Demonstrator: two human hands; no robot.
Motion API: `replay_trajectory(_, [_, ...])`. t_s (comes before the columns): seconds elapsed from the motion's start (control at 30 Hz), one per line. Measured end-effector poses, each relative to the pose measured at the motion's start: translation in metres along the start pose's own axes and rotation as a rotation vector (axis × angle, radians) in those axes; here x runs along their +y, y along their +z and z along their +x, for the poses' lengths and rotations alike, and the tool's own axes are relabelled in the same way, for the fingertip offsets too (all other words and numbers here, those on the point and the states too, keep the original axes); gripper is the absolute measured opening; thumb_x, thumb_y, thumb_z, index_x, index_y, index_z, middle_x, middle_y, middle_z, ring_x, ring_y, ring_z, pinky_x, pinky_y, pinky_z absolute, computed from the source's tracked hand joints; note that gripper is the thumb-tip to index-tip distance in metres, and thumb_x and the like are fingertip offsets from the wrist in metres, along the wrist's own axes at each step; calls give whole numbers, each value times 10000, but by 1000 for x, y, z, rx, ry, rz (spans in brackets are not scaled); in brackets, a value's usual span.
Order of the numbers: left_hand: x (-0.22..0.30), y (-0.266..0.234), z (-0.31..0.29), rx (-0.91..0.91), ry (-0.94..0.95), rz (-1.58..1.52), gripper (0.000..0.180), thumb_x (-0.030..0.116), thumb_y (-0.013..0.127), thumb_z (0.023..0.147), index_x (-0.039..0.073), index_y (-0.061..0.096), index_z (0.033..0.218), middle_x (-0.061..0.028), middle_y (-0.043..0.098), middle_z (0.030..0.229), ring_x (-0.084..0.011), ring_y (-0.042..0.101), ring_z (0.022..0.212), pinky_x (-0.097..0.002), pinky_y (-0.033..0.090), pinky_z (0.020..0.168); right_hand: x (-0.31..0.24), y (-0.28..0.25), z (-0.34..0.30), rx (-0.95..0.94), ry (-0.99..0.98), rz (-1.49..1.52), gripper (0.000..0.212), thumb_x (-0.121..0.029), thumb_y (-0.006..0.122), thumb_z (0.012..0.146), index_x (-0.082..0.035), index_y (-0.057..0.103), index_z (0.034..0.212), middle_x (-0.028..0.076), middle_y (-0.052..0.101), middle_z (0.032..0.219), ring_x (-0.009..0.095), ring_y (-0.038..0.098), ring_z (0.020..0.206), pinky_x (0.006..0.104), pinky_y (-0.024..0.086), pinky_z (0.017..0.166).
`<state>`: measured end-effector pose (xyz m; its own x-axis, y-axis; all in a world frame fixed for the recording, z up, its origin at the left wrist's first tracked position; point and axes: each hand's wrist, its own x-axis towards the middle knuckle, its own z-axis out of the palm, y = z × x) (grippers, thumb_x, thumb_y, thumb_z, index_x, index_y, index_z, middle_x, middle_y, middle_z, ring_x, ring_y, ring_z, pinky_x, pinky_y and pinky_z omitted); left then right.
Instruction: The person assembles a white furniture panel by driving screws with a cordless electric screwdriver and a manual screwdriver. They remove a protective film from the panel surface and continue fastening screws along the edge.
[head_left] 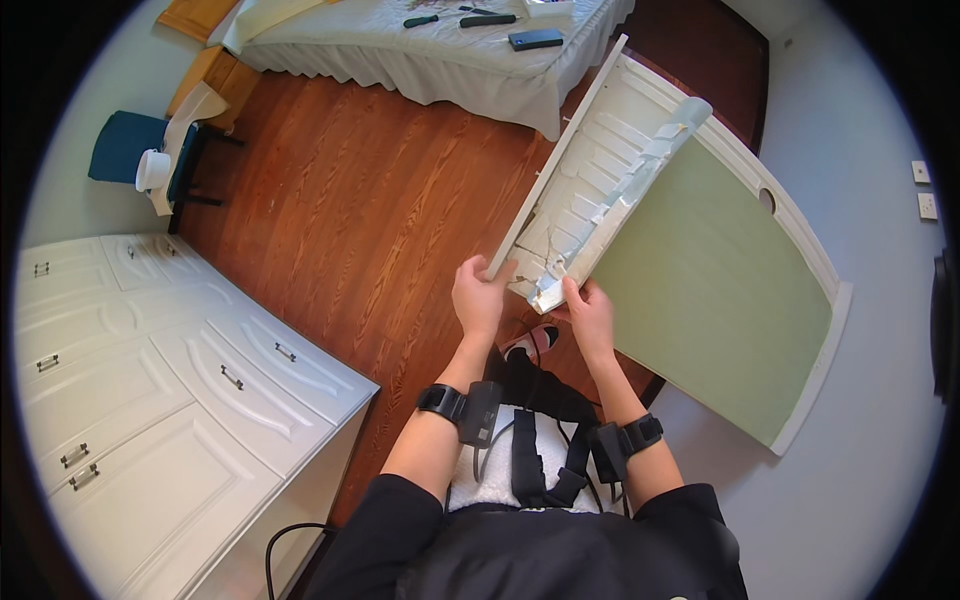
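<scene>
A large board (585,165) with a white raised-slat surface leans in front of me at the right. Pale green covering (725,280) lies over its right part. A loosened roll of covering (625,195), its pale underside showing whitish torn patches, runs slantwise along the border between the slats and the green. My left hand (482,295) is closed around the near left corner of the board's white edge. At the roll's near end, my right hand (587,315) pinches the covering, thumb on top; its other fingers are partly hidden.
White drawer cabinets (230,430) stand at the left. Beyond the wooden floor (370,170), a skirted bed (380,55) holds a phone (536,39) and dark-handled tools (487,20). A blue chair (125,150) carries a white container (153,170). My foot (532,342) is below the board.
</scene>
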<state>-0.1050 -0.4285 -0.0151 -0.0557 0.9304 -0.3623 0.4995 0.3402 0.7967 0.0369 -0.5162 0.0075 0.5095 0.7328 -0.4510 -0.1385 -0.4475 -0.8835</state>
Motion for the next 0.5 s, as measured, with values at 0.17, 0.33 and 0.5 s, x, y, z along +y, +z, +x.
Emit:
replay_trajectory(0.17, [39,-17,-14,127,506,204,517,177,748,784,-32,558,1216,-181,556,1283,-289,534,1191,-372,443,955,-8,7,5,5,59,23,329,-215,555,942,82,597,1075,122,666,921,172,658,786,299,570,644])
replay_trajectory(0.33, [65,-31,-9,-87,1229,674,404,90,537,840,-17,579,1227,-117,515,1376,-279,389,1361,-423,296,1128,-17,9,9,113,-47,-261,348,-211,580,833,79,609,1023,247,662,876,352,658,777,415,505,738])
replay_trajectory(0.5, [64,-8,11,-189,1346,965,428,145,525,827,-37,604,1207,-109,537,1358,-254,391,1359,-442,221,1175,-16,4,12,113,-29,-256,338,-209,583,817,79,618,990,238,665,863,346,657,801,401,498,754])
